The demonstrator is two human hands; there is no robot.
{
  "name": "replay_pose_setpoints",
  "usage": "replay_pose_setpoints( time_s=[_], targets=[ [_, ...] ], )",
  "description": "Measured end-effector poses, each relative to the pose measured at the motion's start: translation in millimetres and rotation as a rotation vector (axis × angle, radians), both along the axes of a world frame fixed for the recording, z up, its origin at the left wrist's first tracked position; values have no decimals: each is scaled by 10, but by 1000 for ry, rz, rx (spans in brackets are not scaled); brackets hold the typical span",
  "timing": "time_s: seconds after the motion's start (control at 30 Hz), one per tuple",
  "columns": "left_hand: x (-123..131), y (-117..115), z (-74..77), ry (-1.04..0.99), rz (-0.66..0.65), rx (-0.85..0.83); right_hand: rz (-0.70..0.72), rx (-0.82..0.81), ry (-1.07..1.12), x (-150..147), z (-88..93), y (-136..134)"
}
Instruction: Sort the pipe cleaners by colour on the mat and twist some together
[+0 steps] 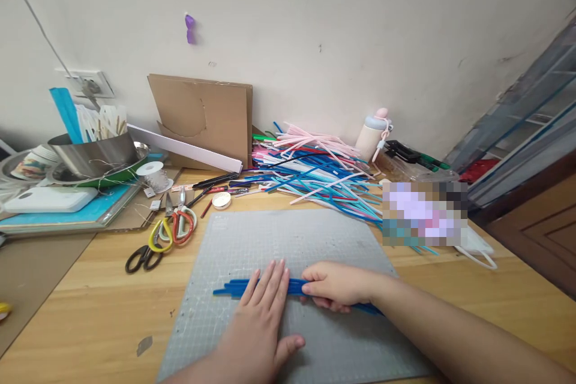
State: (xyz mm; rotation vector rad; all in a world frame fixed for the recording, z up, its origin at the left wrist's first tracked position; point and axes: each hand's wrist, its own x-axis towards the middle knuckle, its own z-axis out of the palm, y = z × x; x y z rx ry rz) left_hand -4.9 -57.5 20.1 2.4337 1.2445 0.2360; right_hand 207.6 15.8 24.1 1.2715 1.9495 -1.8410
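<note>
A bundle of blue strips [229,289] lies flat across the grey cutting mat [288,240] in front of me. My left hand [263,306] rests on top of the strips with its fingers stretched out flat. My right hand [335,285] is curled around the same bundle just to the right, gripping it. The strips' far end pokes out past my right wrist.
A big pile of blue, pink, white and red strips [315,174] lies behind the mat. Scissors [146,255] and more scissors [180,222] lie to the left. A steel bowl [96,156], cardboard [202,117], a pink bottle [373,135] and a white mask [477,246] stand around.
</note>
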Motion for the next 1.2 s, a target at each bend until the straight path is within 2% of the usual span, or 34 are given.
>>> replay_pose_setpoints(
  time_s=[0.07,0.1,0.17,0.2,0.33,0.4,0.47,0.57,0.67,0.7,0.73,0.77,0.8,0.87,0.93,1.0,1.07,1.13,1.2],
  targets=[
    [2,29,-81,137,-27,3,98,35,-52,51,57,77],
    [5,30,-104,175,-32,-9,144,107,-90,104,106,155],
    [13,18,-116,208,-28,-33,173,358,-181,225,229,387],
    [16,11,-110,211,-28,-39,26,629,-185,275,290,534],
    [11,-5,-89,198,-26,-32,-291,1033,-177,315,399,1176],
    [3,-10,-92,200,-17,-34,-424,1374,-157,261,368,1452],
    [-1,-16,-100,201,-12,-36,-448,1533,-116,199,350,1660],
    [5,-23,-111,200,-13,-30,-476,1584,-55,102,485,1790],
    [15,-26,-108,218,-15,-27,-596,1678,98,-24,813,1594],
    [19,-27,-103,227,-13,-27,-647,1732,245,-72,921,1449],
    [23,-29,-95,236,-11,-29,-633,1777,352,-120,1005,1272],
    [27,-33,-86,245,-6,-32,-547,1805,389,-167,1050,1072],
    [31,-39,-76,252,0,-36,-398,1783,340,-209,1047,863],
    [39,-61,-56,266,19,-41,-106,1590,74,-273,885,466],
    [43,-92,-43,275,49,-30,29,1293,-155,-299,571,156],
    [41,-122,-40,264,77,13,66,1196,-173,-283,233,-45],
    [31,-134,-50,219,89,88,60,1148,-154,-237,-8,-164],
    [14,-115,-69,142,93,165,44,1124,-127,-173,-123,-244],
    [-5,-65,-92,54,113,197,11,1097,-78,-107,-162,-308]
  ],
)
